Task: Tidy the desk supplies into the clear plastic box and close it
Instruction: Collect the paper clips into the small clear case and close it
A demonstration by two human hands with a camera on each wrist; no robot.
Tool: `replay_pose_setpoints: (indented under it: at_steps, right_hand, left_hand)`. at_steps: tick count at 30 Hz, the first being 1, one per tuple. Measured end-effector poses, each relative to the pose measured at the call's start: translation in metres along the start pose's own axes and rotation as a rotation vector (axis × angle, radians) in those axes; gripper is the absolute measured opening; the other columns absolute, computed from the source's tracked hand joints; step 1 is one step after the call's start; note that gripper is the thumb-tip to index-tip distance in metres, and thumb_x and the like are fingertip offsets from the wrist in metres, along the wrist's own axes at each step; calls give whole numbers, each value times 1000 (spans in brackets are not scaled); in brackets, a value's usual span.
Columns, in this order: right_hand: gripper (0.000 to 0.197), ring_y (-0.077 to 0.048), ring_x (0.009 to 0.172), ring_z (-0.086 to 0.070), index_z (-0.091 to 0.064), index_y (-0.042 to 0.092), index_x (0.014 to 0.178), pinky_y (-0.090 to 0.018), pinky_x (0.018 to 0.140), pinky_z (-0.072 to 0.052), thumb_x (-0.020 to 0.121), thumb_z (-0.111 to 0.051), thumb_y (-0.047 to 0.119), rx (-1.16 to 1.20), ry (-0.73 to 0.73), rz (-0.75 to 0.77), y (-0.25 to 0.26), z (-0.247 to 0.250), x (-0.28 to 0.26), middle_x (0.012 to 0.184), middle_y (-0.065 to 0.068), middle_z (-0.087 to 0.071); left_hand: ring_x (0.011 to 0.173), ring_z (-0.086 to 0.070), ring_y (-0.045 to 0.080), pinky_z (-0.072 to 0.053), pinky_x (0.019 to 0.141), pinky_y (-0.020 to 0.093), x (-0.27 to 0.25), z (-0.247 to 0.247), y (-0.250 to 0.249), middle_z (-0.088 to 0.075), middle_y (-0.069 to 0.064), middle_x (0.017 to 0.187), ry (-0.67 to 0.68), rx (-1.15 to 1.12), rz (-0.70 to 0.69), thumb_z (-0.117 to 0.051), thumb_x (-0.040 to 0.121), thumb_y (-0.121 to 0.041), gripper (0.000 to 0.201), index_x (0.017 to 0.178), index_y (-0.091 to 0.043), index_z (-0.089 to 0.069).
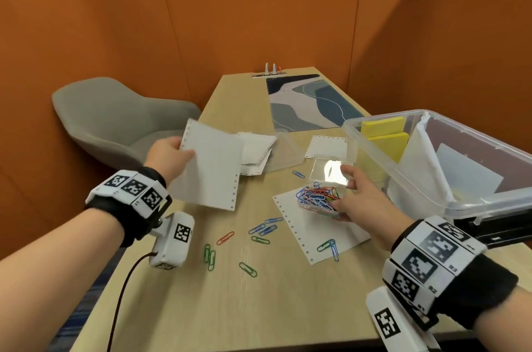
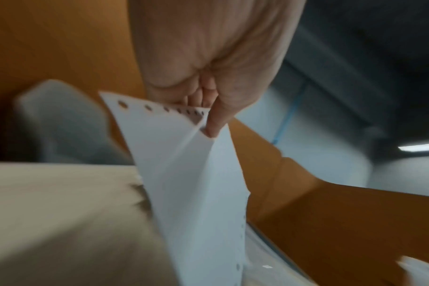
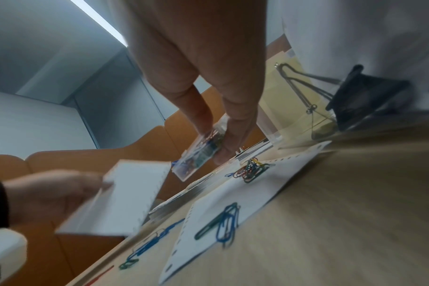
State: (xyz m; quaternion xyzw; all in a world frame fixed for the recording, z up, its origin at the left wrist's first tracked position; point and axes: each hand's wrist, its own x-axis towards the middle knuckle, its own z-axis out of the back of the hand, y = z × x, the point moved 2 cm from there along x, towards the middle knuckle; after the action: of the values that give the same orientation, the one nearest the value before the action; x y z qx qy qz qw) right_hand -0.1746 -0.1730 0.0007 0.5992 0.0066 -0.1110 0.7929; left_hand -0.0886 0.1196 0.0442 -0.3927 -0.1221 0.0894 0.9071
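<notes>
My left hand (image 1: 177,150) pinches a white sheet with punched edges (image 1: 211,170) by its corner and holds it above the table; the left wrist view shows the thumb and fingers (image 2: 216,120) on the sheet (image 2: 184,174). My right hand (image 1: 349,196) grips a small clear case full of coloured paper clips (image 1: 318,199), its lid (image 1: 331,170) up, just over another sheet (image 1: 322,233). In the right wrist view the fingers (image 3: 233,135) clasp the case (image 3: 196,156). The large clear plastic box (image 1: 371,150) stands open at the right, holding yellow note pads (image 1: 385,132).
Loose paper clips (image 1: 260,229) lie scattered on the wooden table (image 1: 288,308), and a small heap (image 3: 252,170) sits on the sheet. More sheets (image 1: 254,150) are stacked mid-table. A patterned mat (image 1: 311,104) lies far back. A grey chair (image 1: 115,121) stands left. A black binder clip (image 3: 363,96) is inside the box.
</notes>
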Motion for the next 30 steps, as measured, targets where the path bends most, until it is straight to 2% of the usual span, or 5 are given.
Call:
replay_pose_setpoints:
  at_steps: [5,11,16,23,30]
  right_hand:
    - [71,-26,102,-55,-25,21,144,-40,88,-53,85,-46,-13,27,10,-4,-1,0,2,119,-7,-43]
    - [71,-30,110,-55,-25,20,144,-39,85,-54,85,-46,-13,47,5,-10,-1,-2,3,136,-13,-43]
    - [71,-31,112,-55,-25,20,144,-39,85,-54,85,-46,-13,44,5,-5,0,-3,3,136,-13,-41]
    - [73,-32,110,-56,-25,22,144,-46,90,-52,83,-47,-12,36,2,2,-4,0,4,120,-5,-41]
    - [72,-31,106,-57,-26,22,144,-47,89,-52,84,-47,-12,34,-9,1,-4,4,5,116,-4,-39]
  left_hand:
    - [121,-46,34,-41,99,41,-15,-10,16,-47,18,133,112,471,14,-65,83,-39,67,134,-5,-40]
    - [75,-58,18,-50,68,21,-74,-28,10,-66,5,90,676,831,18,-51,90,-25,30,105,-4,-65]
    - [58,-56,2,-42,49,3,-90,-62,-3,-62,-8,73,662,463,-109,-52,88,-18,10,87,-19,-62]
    - [103,-53,11,-38,79,12,-85,-83,-25,-52,-7,117,718,458,-493,-66,81,-42,38,117,-28,-60]
    - [91,-54,6,-40,73,9,-93,-78,-33,-63,-9,103,709,432,-606,-72,78,-32,21,97,-25,-70]
